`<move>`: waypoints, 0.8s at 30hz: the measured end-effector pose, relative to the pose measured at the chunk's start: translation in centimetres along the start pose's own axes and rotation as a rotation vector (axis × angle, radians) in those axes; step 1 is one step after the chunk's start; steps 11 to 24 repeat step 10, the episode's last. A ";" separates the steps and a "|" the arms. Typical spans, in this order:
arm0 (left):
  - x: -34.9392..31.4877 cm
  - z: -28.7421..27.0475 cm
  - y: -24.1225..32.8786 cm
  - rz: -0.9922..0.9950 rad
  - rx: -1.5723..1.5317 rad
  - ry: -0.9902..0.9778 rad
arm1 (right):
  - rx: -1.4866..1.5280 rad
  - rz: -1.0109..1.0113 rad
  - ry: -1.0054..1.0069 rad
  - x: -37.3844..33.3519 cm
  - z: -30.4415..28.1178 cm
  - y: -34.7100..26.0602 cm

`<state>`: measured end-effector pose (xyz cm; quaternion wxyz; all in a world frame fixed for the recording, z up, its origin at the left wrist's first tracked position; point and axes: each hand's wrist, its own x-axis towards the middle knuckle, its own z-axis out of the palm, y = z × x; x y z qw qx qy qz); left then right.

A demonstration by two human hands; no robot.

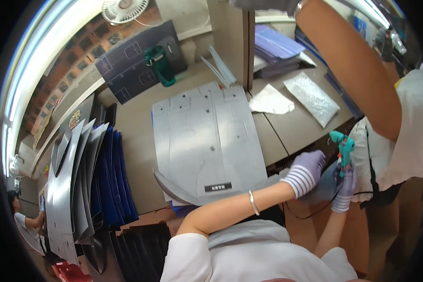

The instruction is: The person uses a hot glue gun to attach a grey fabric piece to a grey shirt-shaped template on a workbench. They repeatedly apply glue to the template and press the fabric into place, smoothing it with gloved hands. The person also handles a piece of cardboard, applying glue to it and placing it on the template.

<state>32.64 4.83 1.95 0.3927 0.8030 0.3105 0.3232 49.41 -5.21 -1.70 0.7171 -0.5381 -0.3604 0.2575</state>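
Observation:
My left hand [307,170], in a purple glove with white stripes, is beyond the right edge of the stacked grey sheets. Its fingers are curled closed, and whatever they may hold is hidden. Close to its right, my right hand [346,188], gloved the same way, grips a teal pistol-shaped hand tool [345,146] by its handle, head upward. A dark cord [310,217] loops below the hands. On the table lies the grey panel [211,136], with creased pocket outlines, small dark studs and a black label near its front edge.
Grey and blue folded panels [94,174] stand at left. Behind are a green tool [160,66], a dark board [138,58] and pale strips [219,66]. A clear bag [311,98] lies right. Another person's arm [352,61] reaches across the upper right; someone [28,221] is far left.

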 end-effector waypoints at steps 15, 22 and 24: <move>-1.9 -1.8 1.3 0.019 -0.026 -0.121 | 0.070 -0.023 0.031 1.3 1.0 -0.4; -1.9 -1.8 1.3 0.019 -0.026 -0.121 | 0.070 -0.023 0.031 1.3 1.0 -0.4; -1.9 -1.8 1.3 0.019 -0.026 -0.121 | 0.070 -0.023 0.031 1.3 1.0 -0.4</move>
